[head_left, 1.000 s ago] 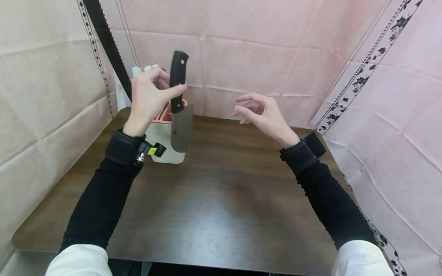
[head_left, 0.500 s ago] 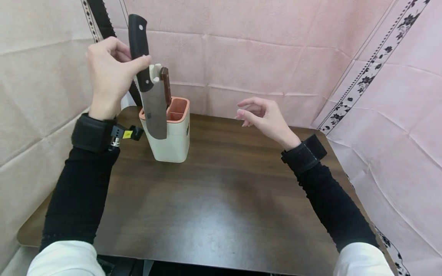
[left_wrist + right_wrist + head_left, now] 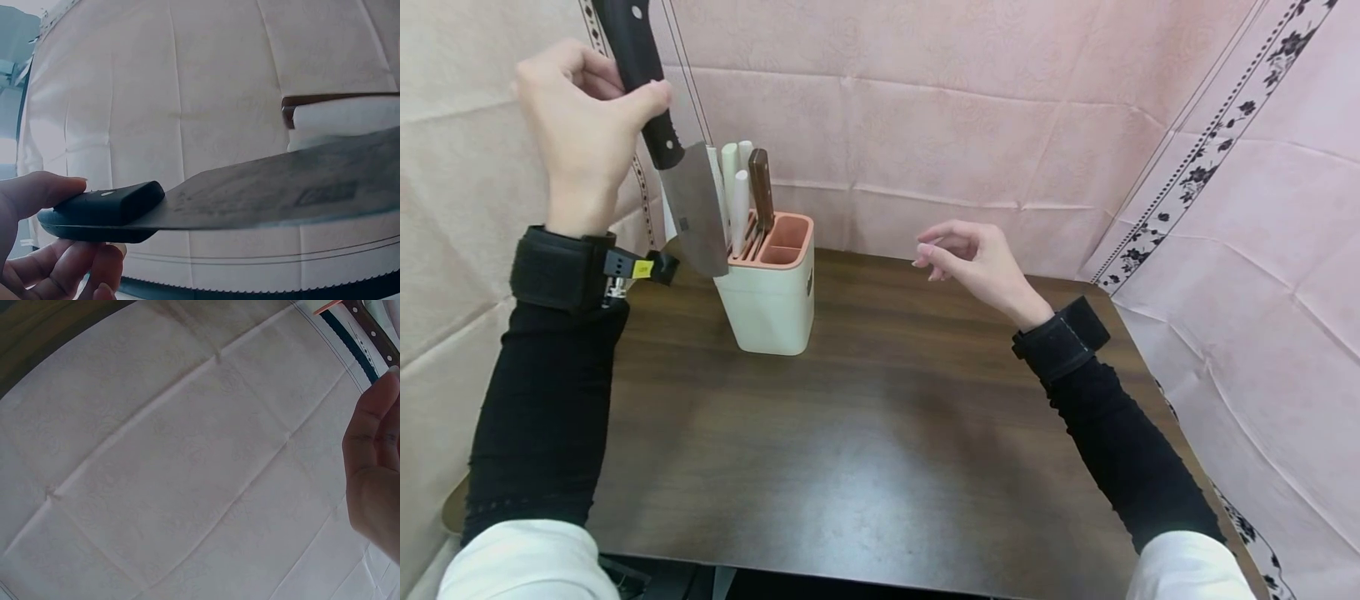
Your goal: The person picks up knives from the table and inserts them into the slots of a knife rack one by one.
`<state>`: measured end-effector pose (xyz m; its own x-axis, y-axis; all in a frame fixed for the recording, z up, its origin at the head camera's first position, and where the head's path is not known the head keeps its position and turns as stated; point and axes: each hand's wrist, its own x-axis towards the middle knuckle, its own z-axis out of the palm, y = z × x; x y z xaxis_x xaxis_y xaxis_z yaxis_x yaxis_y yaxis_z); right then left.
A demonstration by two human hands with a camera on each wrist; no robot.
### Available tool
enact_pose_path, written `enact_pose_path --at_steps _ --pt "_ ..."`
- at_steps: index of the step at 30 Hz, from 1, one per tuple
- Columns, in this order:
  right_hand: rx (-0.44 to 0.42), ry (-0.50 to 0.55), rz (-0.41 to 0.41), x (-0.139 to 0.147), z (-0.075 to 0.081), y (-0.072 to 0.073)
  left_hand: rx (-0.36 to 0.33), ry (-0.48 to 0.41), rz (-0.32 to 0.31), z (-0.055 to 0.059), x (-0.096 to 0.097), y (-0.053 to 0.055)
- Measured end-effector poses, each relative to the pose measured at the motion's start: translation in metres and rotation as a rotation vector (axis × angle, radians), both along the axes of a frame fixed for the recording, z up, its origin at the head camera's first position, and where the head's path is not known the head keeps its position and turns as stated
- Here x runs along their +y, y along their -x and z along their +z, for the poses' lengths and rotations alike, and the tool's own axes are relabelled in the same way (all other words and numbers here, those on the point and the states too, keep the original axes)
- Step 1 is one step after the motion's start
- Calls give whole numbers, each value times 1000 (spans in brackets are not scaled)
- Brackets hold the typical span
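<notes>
My left hand [image 3: 583, 125] pinches the black riveted handle of a broad-bladed kitchen knife [image 3: 692, 204] between thumb and fingers. In the head view its blade hangs down, tilted, its tip overlapping the left rim of a pale green knife block [image 3: 767, 312]. The left wrist view shows the thumb on top of the handle [image 3: 103, 209] and fingers curled beneath. Upright in the block's slots are several white handles [image 3: 740, 204] and a brown wooden one [image 3: 761, 187]. Off to the right, my right hand [image 3: 966, 258] hovers with loosely bent fingers, holding nothing.
The block has an orange top [image 3: 788, 237] with open compartments on its right side. It stands toward the back left of a dark wooden table [image 3: 880, 400]. Pale patterned cloth [image 3: 925, 125] hangs behind the table and along both sides.
My left hand has carried the knife left and upward, from in front of the block to its left side, uncovering the handles and orange top. My right hand has hardly moved.
</notes>
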<state>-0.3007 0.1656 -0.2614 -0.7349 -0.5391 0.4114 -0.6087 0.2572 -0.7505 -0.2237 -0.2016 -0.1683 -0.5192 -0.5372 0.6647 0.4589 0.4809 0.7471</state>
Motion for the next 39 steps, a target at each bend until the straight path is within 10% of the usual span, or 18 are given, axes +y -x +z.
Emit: enact_pose_path --at_steps 10,19,39 --pt "-6 -12 -10 -3 -2 2 16 41 172 9 -18 10" --pt "-22 -17 -16 2 -3 0 53 2 189 5 -22 36" --pt "-23 -55 -93 9 -15 3 -36 84 214 -42 -24 76"
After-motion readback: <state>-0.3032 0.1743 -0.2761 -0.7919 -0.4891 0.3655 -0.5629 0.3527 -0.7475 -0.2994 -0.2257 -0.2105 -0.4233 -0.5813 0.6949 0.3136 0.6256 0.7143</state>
